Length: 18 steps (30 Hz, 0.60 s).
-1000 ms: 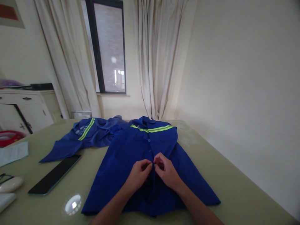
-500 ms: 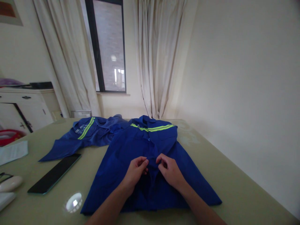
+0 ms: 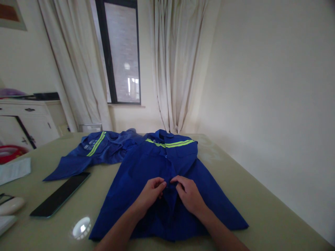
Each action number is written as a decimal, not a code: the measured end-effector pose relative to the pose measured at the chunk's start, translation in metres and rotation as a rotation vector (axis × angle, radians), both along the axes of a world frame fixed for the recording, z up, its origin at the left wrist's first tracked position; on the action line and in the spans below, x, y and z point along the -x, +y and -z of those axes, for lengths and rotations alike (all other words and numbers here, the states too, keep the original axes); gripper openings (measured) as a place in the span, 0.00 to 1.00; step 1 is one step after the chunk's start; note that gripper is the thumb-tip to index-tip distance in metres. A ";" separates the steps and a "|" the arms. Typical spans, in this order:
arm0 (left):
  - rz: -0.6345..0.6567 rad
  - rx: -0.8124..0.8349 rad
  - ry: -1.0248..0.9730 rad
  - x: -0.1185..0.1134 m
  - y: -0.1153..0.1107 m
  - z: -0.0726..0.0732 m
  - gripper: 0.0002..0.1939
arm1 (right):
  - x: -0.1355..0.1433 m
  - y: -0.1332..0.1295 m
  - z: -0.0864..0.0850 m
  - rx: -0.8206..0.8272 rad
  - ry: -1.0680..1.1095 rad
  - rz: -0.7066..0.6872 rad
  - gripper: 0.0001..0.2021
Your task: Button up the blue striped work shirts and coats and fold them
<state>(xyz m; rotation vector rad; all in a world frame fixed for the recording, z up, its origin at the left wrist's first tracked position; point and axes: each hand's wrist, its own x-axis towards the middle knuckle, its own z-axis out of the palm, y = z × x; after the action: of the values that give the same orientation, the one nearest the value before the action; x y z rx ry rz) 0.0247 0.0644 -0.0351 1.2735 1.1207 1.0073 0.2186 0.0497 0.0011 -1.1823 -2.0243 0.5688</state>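
Note:
A dark blue work jacket (image 3: 136, 188) lies front up before me, its collar pointing away and a yellow-green reflective stripe across the chest. Over the front opening, my left hand (image 3: 153, 191) pinches the cloth at the placket between thumb and fingers. Facing it, my right hand (image 3: 190, 193) has its forefinger stretched to the placket, while the other fingers curl at the raised front edge. The fingertips of both hands are close together. Whether a button is between them is too small to see. Higher up the placket, a small button (image 3: 165, 156) shows.
Left of the jacket lies a second blue garment (image 3: 104, 150) with a similar stripe. A black flat device (image 3: 61, 195) rests on the greenish table (image 3: 261, 205). Further left are papers (image 3: 15, 170), a pale mouse-shaped object (image 3: 12, 205) and a red basin (image 3: 12, 153). A wall borders the right side.
My right hand has shifted slightly left, its forefinger now straighter and nearer my left fingertips. My left hand stays almost in place at the placket.

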 end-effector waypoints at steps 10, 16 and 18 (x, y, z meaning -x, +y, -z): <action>-0.078 -0.121 -0.013 -0.001 -0.008 -0.006 0.28 | 0.009 -0.008 0.000 -0.043 -0.029 0.098 0.09; 0.070 -0.269 0.107 0.007 -0.010 -0.005 0.18 | 0.012 -0.006 0.006 0.014 -0.085 0.214 0.03; 0.086 -0.306 0.169 0.011 -0.008 -0.005 0.16 | 0.013 -0.005 0.007 0.031 -0.089 0.219 0.02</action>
<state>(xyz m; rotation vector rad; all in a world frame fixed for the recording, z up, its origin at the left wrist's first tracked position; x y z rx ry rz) 0.0142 0.0563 -0.0301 1.6645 1.0553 1.0491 0.2051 0.0446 -0.0057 -1.4484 -1.9322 0.4474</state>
